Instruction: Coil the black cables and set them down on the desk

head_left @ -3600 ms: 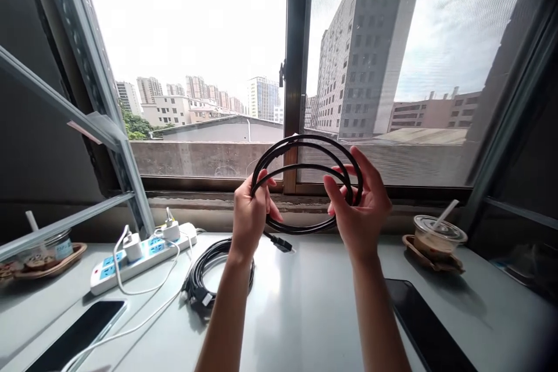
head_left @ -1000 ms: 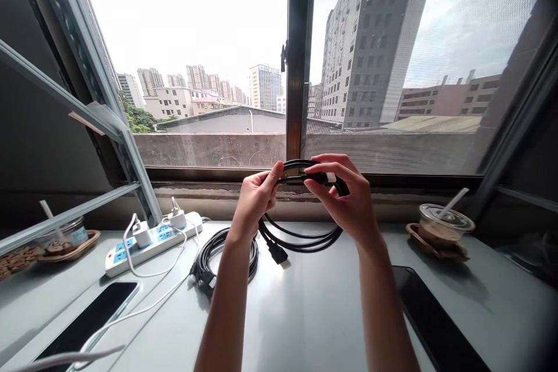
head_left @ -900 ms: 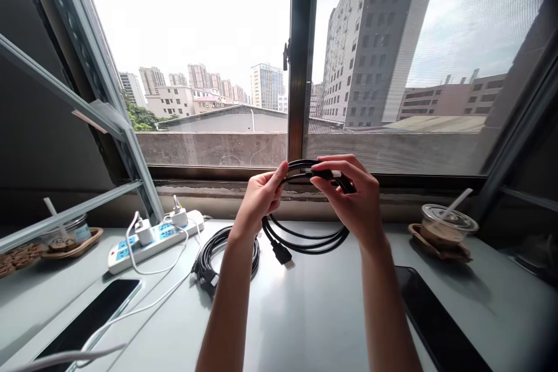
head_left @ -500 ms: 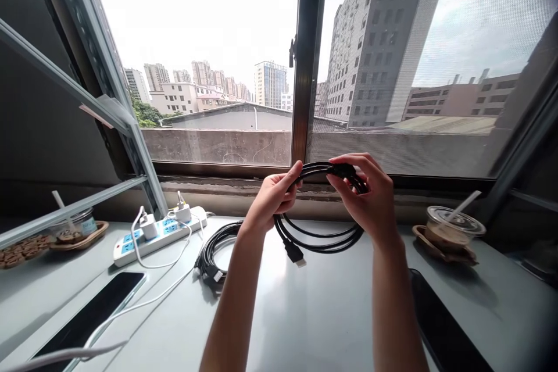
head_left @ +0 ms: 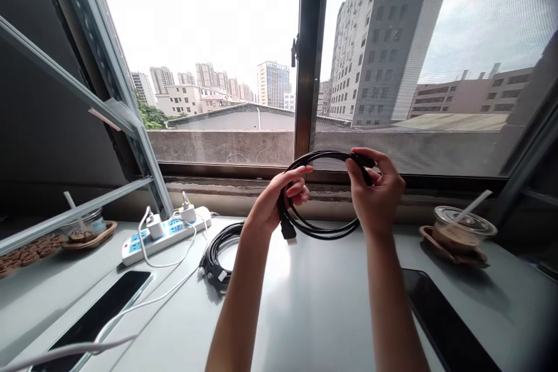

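Note:
A coiled black cable [head_left: 325, 235] is held up above the table in front of the window. My left hand [head_left: 279, 195] is closed round the left side of the coil, with its fingers loosely curled. A black connector [head_left: 286, 229] with a light metal tip hangs just below that hand. At the upper right of the coil, my right hand [head_left: 379, 189] pinches the cable near a dark connector end [head_left: 362, 160]. Behind my left forearm, a second coiled black cable [head_left: 218, 253] lies on the table.
A power strip [head_left: 168, 235] with white plugs and cords stands left, near a phone [head_left: 93, 322]. A dark flat device [head_left: 449, 319] lies right, below an iced drink cup [head_left: 462, 229]. Another cup [head_left: 85, 226] sits behind the metal frame [head_left: 150, 168].
My right hand has moved slightly right and up, away from my left hand. The coil has opened wider between them, and the hanging connector has shifted up and left.

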`<action>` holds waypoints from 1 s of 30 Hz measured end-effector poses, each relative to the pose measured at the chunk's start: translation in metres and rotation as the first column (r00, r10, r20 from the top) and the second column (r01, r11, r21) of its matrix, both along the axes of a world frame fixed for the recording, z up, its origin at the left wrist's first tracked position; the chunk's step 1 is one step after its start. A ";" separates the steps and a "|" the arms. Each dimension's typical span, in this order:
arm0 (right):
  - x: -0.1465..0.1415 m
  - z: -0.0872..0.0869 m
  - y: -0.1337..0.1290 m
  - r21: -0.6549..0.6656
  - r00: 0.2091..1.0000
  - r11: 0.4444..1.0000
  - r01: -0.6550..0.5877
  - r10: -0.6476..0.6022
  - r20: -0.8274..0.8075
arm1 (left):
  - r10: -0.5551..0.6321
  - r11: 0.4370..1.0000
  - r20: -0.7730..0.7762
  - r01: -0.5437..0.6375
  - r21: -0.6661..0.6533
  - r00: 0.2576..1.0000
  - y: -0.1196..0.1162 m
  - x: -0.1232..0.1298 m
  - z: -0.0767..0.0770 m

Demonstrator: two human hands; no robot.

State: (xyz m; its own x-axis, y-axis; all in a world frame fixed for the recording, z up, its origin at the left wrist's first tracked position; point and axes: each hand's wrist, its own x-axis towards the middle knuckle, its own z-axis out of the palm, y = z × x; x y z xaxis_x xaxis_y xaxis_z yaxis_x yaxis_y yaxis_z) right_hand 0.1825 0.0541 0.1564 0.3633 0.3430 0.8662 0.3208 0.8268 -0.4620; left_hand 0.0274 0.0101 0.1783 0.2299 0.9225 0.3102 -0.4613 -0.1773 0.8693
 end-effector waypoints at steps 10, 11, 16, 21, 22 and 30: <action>0.000 -0.001 0.002 -0.044 0.967 0.998 0.037 -0.047 -0.249 | 0.460 0.888 -0.509 -0.368 0.278 0.728 0.005 0.002 -0.014; 0.000 -0.001 0.003 -0.053 0.972 0.998 0.032 -0.043 -0.232 | 0.445 0.896 -0.555 -0.356 0.267 0.703 0.005 0.000 -0.015; -0.001 -0.004 0.007 -0.155 0.993 0.988 0.010 -0.028 -0.116 | 0.402 0.904 -0.670 -0.386 0.183 0.625 0.009 -0.009 -0.016; 0.003 -0.009 0.011 -0.369 0.990 0.919 -0.137 0.115 -0.079 | 0.494 0.852 -0.612 -0.482 0.202 0.617 0.012 -0.011 -0.014; 0.005 -0.010 0.011 -0.406 0.985 0.898 -0.170 0.151 -0.079 | 0.512 0.841 -0.605 -0.498 0.211 0.610 0.012 -0.012 -0.013; 0.015 -0.023 0.028 -0.714 0.922 0.661 -0.231 0.384 0.057 | 0.587 0.762 -0.670 -0.590 0.267 0.454 0.032 -0.020 -0.019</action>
State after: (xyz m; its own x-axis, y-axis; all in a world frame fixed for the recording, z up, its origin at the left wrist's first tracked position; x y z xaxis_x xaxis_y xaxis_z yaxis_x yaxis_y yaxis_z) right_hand 0.1977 0.0822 0.1337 -0.0142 0.9247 0.3804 0.2483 0.3718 -0.8945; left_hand 0.0076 0.0419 0.1591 -0.2322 0.9228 0.3073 0.4754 -0.1679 0.8636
